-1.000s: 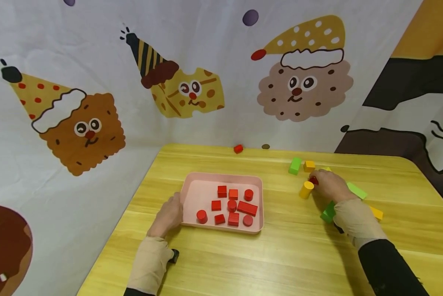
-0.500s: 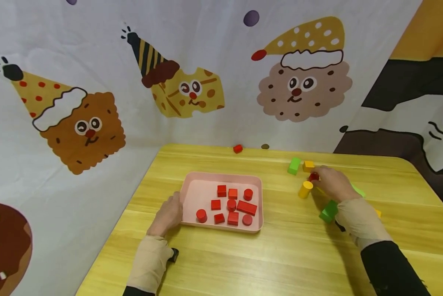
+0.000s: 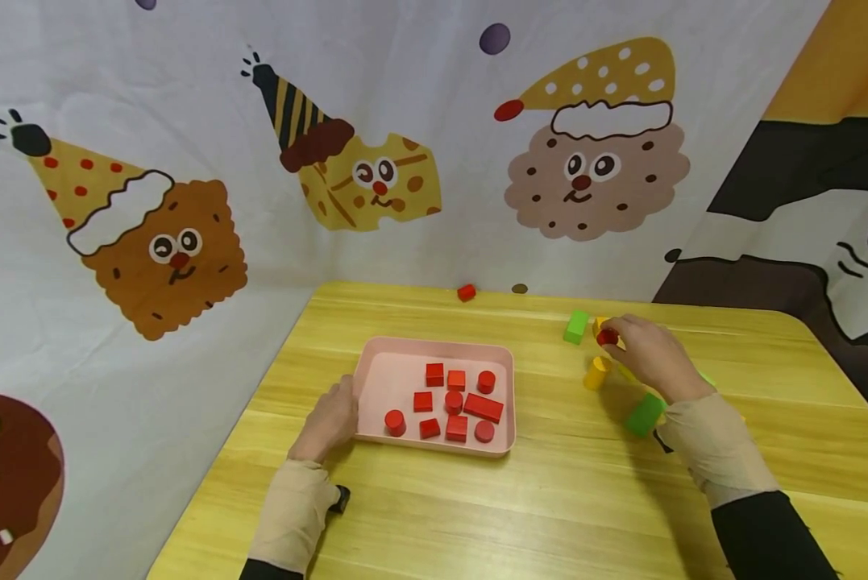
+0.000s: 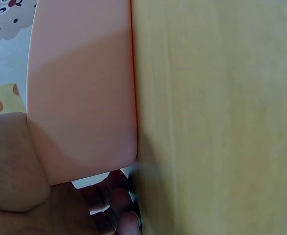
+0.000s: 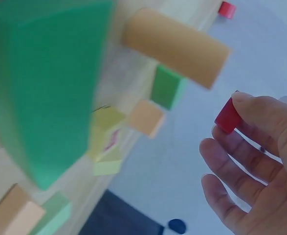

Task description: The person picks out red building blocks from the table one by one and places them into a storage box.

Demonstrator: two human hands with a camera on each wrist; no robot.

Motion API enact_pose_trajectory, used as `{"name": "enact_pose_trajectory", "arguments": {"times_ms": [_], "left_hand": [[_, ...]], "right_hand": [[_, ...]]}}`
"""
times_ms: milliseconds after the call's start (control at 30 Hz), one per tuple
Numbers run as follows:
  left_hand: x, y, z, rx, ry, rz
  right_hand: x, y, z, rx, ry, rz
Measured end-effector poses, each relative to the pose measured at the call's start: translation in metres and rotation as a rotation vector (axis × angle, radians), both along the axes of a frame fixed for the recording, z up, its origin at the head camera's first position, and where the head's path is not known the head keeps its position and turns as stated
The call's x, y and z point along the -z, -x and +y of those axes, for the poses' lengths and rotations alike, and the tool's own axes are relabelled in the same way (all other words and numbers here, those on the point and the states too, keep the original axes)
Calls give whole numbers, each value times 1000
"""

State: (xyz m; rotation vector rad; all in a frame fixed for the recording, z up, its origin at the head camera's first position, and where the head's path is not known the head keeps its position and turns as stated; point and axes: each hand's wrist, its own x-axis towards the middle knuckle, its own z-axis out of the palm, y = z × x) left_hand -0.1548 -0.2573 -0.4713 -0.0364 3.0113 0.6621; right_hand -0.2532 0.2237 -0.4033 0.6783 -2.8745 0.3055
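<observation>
My left hand grips the left end of a pink tray. In the left wrist view the thumb lies at the tray's rim, and curled fingers show beside its lower corner. Several red blocks, square, round and oblong, lie in the tray's middle and right side. Over the loose blocks on the right, my right hand pinches a small red block between thumb and fingertips, lifted off the table. A yellow cylinder stands just below that hand in the head view.
Near the right hand lie a light green block, an orange block and a darker green block. Another red block lies at the table's far edge, close to the printed cloth.
My right hand has risen slightly and shifted toward the far side with the red block, away from the yellow cylinder. The left hand and tray have stayed in place.
</observation>
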Motion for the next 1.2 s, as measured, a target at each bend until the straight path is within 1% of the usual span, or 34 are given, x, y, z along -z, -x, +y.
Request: {"name": "enact_pose_trajectory", "arguments": {"times_ms": [133, 267, 433, 533, 600, 733, 833, 967, 1200], "left_hand": [[0, 0, 0, 4, 2, 3], [0, 1, 0, 9, 4, 12], [0, 0, -1, 6, 4, 9], [0, 1, -1, 2, 8, 11], [0, 1, 0, 1, 8, 14], [-1, 2, 0, 7, 8, 31], [-2, 2, 0, 13, 2, 35], [-4, 1, 0, 15, 0, 27], [-1, 0, 0, 6, -3, 6]], "right_hand": [[-8, -3, -10, -27, 2, 42], [-12, -5, -19, -56, -7, 89], [-11, -8, -33, -136, -29, 205], [-8, -9, -43, -176, -43, 245], [-7, -10, -49, -179, -54, 238], [-6, -13, -62, -150, -88, 190], [-7, -13, -70, -141, -99, 172], [-5, -14, -81, -154, -88, 177], [0, -16, -99, -192, -64, 158]]}}
